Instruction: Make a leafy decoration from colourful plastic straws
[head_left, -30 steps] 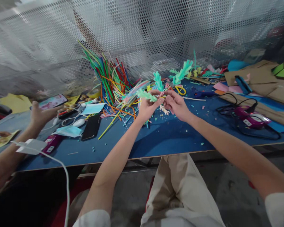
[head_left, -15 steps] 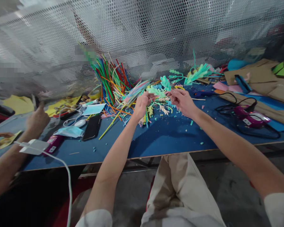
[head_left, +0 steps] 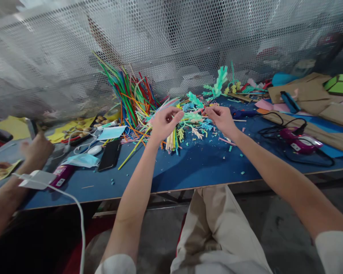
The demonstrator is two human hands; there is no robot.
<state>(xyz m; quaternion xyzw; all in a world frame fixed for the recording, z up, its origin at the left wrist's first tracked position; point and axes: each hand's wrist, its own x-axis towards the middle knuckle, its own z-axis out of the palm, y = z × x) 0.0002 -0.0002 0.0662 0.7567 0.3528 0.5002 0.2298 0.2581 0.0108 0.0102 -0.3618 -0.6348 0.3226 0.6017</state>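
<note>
A fuzzy green sprig (head_left: 194, 99) with feathery lobes sits above the blue tabletop (head_left: 194, 167), its stem end at my right fingers (head_left: 212, 113), pinched nearly closed on it. My left fingers (head_left: 177, 117) curl loosely nearby; whether they hold anything, I can't tell. Slim multicoloured stems (head_left: 128, 93) fan upward beyond.

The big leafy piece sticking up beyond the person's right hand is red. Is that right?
Not quite: the big leafy piece is green, not red, as the head view shows. It does stick up beyond the person's right hand.
</note>
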